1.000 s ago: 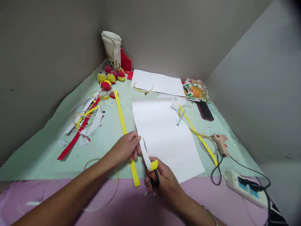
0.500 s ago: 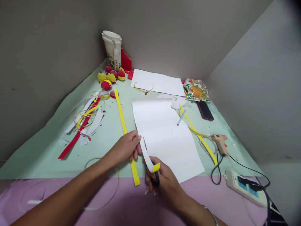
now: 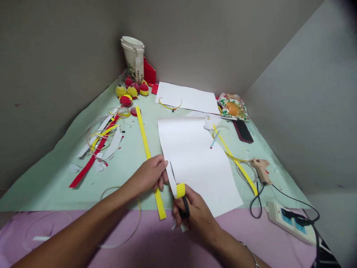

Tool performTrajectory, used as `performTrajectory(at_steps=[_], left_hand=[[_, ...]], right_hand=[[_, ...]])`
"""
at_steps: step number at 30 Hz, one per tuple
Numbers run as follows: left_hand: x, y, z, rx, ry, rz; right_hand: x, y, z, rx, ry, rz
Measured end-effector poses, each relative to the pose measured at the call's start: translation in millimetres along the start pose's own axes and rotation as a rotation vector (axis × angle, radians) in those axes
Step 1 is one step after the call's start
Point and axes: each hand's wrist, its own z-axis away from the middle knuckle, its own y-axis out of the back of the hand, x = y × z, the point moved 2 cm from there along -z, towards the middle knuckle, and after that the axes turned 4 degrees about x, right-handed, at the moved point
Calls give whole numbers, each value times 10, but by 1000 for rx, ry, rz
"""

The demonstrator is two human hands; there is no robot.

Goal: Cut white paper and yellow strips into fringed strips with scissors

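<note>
My left hand pinches the near left edge of a large white paper sheet lying on the mint green mat. My right hand is closed round scissors with black and yellow handles, whose blades sit in a cut along the sheet's left side. A narrow white strip curls off the sheet between the two hands. A long yellow paper strip lies just left of the sheet and passes under my left hand.
Red, white and yellow paper scraps lie at the left. Red and yellow balls and a lidded cup stand in the far corner. A second white sheet, snack packet, dark phone, glue gun and power strip are at the right.
The scissors in my right hand have moved slightly up and forward along the cut. My left hand has held its place on the sheet's edge.
</note>
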Motion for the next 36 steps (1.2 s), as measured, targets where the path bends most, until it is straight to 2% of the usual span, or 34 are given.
performTrajectory(at_steps=[16,28,36], left_hand=[[37,-4,18,5,16,-15],[6,3,2,32,0,20],[-17,23,-10,9,-7,12]], right_hand=[[32,-5,1,16,-5,-30],[33,0,10,-3,-6,-18],[16,-15,10,0,-16,-10]])
